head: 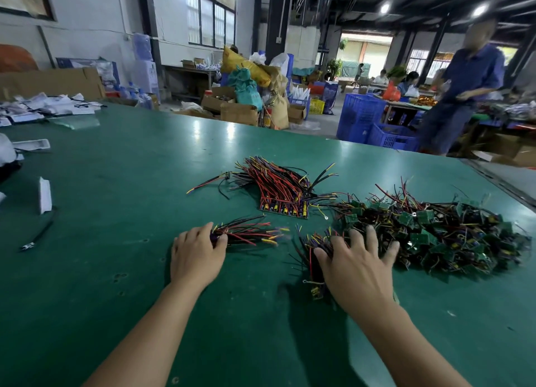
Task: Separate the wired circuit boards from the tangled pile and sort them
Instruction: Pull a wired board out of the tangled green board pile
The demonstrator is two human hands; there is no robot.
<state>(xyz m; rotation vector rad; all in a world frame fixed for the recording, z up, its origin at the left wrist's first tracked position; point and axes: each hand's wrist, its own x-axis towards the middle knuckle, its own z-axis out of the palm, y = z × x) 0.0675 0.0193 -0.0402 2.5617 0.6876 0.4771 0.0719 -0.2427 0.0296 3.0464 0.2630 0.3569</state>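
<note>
Green table (pixel 116 160) carried three groups of wired boards. The tangled pile (pixel 452 233) of green boards and mixed wires lay at the right. The sorted stack (pixel 278 192) sat beyond the hands, boards lined up along its near edge, red and black wires fanning away to the far left. The left hand (pixel 197 256) lay palm down, fingers curled round the end of a small bundle (pixel 252 233) whose wires pointed right along the table. The right hand (pixel 358 270) was palm down, fingers straight and spread apart, tips at the pile's near-left edge, thumb over a loose bunch (pixel 309 250). The fingertips were blurred, so whether they pressed or hovered could not be told. Blue crates (pixel 362 117) stood beyond the far edge.
</note>
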